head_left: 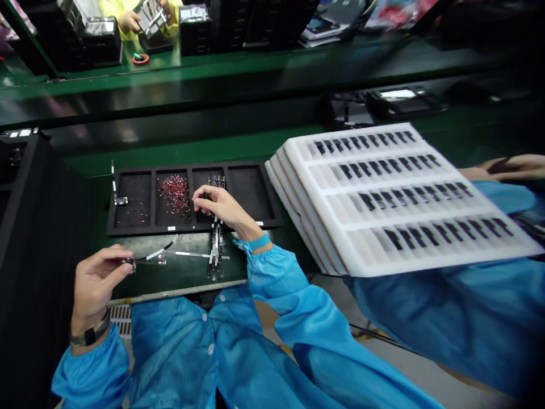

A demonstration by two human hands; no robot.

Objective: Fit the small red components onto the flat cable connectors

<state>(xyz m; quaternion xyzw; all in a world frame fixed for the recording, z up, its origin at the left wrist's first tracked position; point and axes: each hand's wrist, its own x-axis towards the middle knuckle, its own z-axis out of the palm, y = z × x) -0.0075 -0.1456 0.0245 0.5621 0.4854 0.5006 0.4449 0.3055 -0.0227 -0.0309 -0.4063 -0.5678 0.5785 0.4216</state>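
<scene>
At the lower left, my left hand (100, 278) pinches the end of a dark flex cable part (151, 255), which reaches to the right over the green bench. My right hand (223, 207) is over the third compartment of a black tray (193, 227); thumb and fingertips are pressed together around a small dark item I cannot make out. Red and silver bits (175, 193) fill part of the second compartment. Below my right hand, a bunch of thin metallic strips (216, 247) lies across the tray's front edge. Another small flex part (120, 200) rests at the tray's left side.
Stacked white foam trays (383, 210) with rows of black parts stand at the right, beside another person's blue sleeve (460, 312). A black stack (38, 255) borders the left. Across the bench, a person's hand (130, 21) holds a device near a red tape roll (140, 59).
</scene>
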